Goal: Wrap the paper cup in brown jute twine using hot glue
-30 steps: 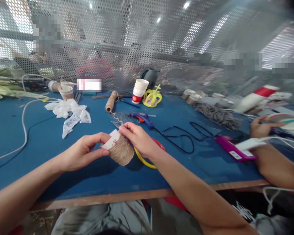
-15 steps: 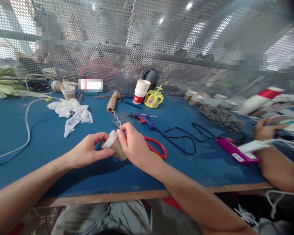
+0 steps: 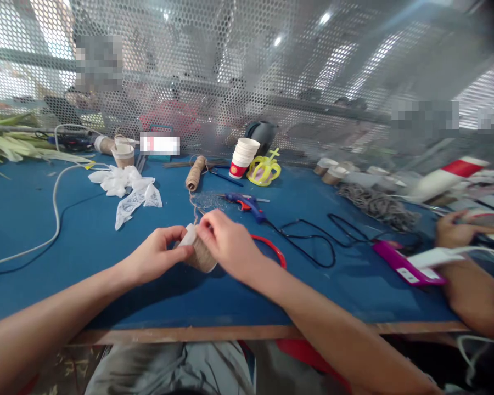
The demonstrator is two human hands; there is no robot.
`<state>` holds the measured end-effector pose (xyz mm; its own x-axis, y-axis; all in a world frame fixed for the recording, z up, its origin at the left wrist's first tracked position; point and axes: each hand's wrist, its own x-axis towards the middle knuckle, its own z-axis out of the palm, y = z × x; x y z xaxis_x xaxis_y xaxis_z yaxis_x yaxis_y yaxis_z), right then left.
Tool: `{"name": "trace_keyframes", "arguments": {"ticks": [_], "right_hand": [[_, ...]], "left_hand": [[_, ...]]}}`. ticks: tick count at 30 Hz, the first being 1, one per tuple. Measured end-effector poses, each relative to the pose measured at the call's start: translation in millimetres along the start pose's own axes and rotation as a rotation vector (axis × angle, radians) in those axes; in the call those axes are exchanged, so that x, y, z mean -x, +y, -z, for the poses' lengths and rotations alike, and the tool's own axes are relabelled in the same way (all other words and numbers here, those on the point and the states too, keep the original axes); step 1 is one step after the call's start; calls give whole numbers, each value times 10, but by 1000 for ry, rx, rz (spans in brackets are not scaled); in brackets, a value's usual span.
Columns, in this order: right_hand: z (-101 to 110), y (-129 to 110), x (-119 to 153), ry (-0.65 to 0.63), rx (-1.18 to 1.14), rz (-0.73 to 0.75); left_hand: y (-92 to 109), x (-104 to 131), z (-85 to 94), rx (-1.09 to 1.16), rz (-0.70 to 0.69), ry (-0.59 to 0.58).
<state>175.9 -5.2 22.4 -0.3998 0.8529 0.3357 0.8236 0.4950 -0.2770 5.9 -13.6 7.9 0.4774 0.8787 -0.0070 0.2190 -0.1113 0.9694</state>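
Note:
My left hand [image 3: 158, 255] grips the white end of a paper cup [image 3: 201, 258] that lies tilted on its side, its wall wrapped in brown twine. Fingers of my right hand [image 3: 228, 241] are pinched at the cup's upper side, on the twine [image 3: 193, 206]; the fingertips are partly hidden. That strand runs back to a twine spool [image 3: 196, 173] lying on the blue table. Scissors with a red handle [image 3: 278, 247] lie partly under my right forearm. Beyond them rests a blue glue gun [image 3: 247, 202].
White crumpled lace [image 3: 138, 192] and a white cable [image 3: 57, 208] lie left. Stacked paper cups [image 3: 243, 156] and a yellow crown [image 3: 264, 171] stand at the back. To the right are a black cord, grey rope [image 3: 376, 206], a purple power strip [image 3: 407, 263] and another person's hand [image 3: 453, 230].
The camera view has shifted slightly. My right hand has moved a little along the cup's upper side, and the strand from the spool now hangs straighter. My left hand keeps its grip.

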Motion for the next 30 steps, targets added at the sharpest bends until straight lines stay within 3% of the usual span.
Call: {"name": "trace_keyframes", "arguments": {"ticks": [3, 7, 11, 19, 26, 30], "right_hand": [[153, 266, -252, -20, 197, -80], [113, 520, -551, -235, 368, -7], [-64, 492, -698, -377, 428, 49], [-232, 420, -916, -513, 469, 20], [-308, 455, -989, -485, 400, -116], [-18, 550, -851, -342, 299, -209]], "left_hand": [[0, -3, 5, 128, 23, -24], [3, -2, 15, 160, 41, -56], [-13, -8, 38, 144, 32, -63], [-9, -21, 58, 115, 15, -58], [-33, -37, 74, 132, 22, -55], [-51, -54, 80, 140, 19, -46]]}}
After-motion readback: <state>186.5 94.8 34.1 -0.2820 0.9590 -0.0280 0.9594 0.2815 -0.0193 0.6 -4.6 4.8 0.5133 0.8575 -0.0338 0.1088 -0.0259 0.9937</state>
